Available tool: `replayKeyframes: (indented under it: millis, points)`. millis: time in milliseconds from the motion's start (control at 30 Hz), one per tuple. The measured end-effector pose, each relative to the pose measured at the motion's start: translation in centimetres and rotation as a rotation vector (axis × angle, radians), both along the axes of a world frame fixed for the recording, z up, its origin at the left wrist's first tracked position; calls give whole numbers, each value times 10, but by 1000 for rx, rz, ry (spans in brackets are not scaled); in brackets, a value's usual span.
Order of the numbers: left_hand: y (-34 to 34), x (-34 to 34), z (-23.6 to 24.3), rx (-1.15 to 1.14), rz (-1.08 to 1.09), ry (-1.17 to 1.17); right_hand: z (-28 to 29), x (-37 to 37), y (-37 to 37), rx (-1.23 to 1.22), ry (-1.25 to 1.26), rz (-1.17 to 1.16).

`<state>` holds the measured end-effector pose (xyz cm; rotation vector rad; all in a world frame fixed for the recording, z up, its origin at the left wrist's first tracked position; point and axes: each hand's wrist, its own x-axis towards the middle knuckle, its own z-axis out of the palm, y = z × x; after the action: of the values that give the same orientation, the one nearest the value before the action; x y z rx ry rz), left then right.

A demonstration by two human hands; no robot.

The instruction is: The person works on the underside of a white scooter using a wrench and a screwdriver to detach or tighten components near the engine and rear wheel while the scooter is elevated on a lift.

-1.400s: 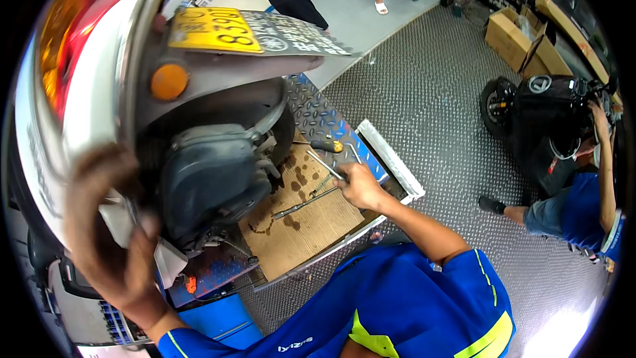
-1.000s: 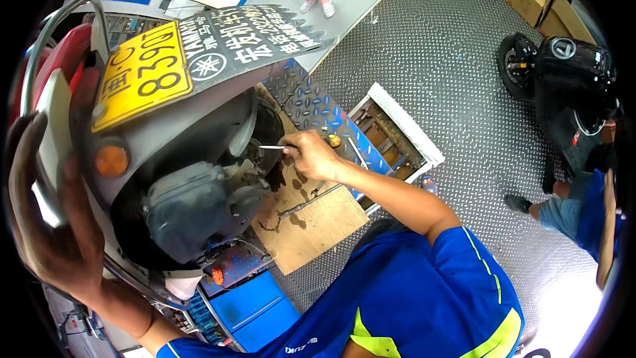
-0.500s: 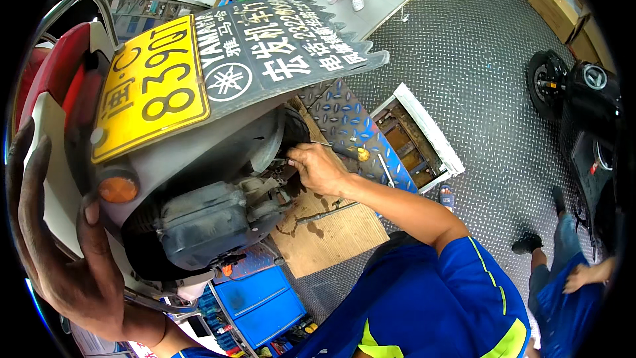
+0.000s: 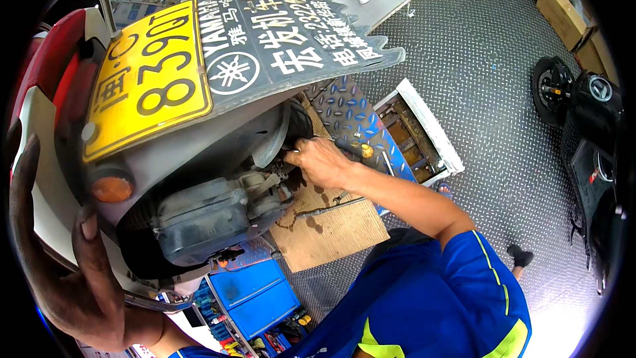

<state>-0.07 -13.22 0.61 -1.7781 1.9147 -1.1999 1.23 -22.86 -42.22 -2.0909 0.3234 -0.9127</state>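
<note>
Right hand (image 4: 324, 164) at the rear wheel (image 4: 301, 124) of a scooter (image 4: 179, 159); left hand (image 4: 83, 298) at its tail.
The scooter stands over a diamond-plate platform (image 4: 344, 109), its tail toward the viewer. The left hand's thumb and fingers are spread wide along the white side panel (image 4: 56, 192), near the round orange reflector (image 4: 112, 189); fingertip contact cannot be confirmed. The right hand's fingers are curled in between the wheel and the dark grey engine cover (image 4: 202, 219); whether they pinch anything cannot be told, the tips being hidden. Below lies oil-spotted cardboard (image 4: 331, 238) bearing a long metal tool (image 4: 324, 210). A yellow-ended handle (image 4: 366, 151) sits just beyond the right wrist. A blue tool chest (image 4: 255, 295) stands beneath the scooter's near side.
</note>
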Motion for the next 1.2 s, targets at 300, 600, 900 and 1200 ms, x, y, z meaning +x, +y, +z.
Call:
replayKeyframes:
  millis: [300,600,900,1200]
  points:
    - [12,-11,4,-57,128,-23,20,-5,26,-52,-24,32]
    - [12,-4,2,-71,150,-22,31,-6,34,38,27,39]
    - [16,-4,5,-86,150,-26,41,9,68,319,-102,20]
    - [21,-1,7,-129,245,46,24,-3,67,421,-288,-46]
